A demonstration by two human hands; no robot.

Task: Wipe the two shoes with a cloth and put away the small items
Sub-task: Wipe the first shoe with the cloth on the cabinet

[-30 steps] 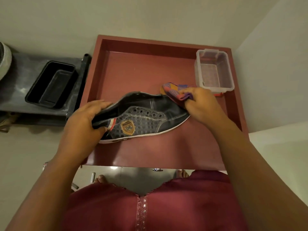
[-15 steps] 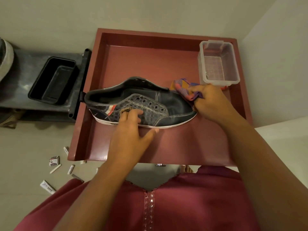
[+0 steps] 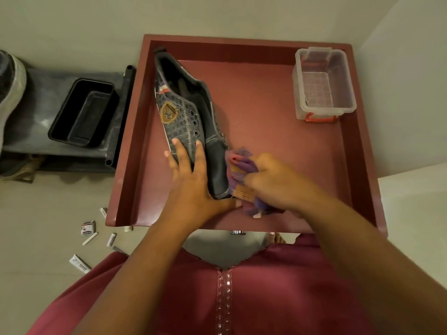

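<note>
A dark grey shoe (image 3: 186, 112) with a gold badge lies in the red tray (image 3: 278, 146), heel toward the far left corner and toe toward me. My left hand (image 3: 193, 182) lies on the toe end with straight fingers, thumb under the tip. My right hand (image 3: 273, 182) grips a purple and orange cloth (image 3: 239, 175) against the right side of the toe. Part of a second shoe (image 3: 11, 85) shows at the far left edge. Several small packets and tubes (image 3: 88, 228) lie on the floor left of the tray.
A clear plastic box (image 3: 324, 83) with a red latch stands in the tray's far right corner. A black rectangular tub (image 3: 83, 112) sits on a grey rack (image 3: 43, 97) to the left. Walls close in behind and on the right.
The shoe has turned from lying crosswise to pointing its toe toward me. My left hand slid to the toe end, and my right hand with the cloth came nearer, along the toe's right side.
</note>
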